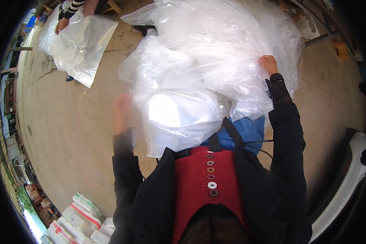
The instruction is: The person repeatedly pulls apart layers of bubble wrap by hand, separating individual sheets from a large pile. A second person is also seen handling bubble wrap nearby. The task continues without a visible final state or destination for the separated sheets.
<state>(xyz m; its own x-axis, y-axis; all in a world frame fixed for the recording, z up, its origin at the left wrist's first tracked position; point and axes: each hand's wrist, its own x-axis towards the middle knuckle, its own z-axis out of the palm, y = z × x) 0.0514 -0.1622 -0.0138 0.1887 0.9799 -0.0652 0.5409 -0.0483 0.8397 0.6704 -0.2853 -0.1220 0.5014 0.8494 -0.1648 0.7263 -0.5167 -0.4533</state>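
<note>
A big heap of clear plastic sheeting point(201, 45) covers my lap and spreads out in front of me. My right hand point(268, 64) is closed on a gathered fold at the heap's right side. Blurred, my left hand point(122, 105) is raised just off the left edge of the plastic; whether its fingers hold anything cannot be made out. Between the hands, a smoother, flatter part of the plastic point(183, 119) lies over my knees and reflects bright light.
At the upper left, another person's hands point(62, 25) rest at a second plastic pile point(79, 45). White boxes point(79, 216) are stacked at the lower left. A metal frame point(321, 38) stands at the upper right, and a curved white object point(343, 183) lies at the lower right.
</note>
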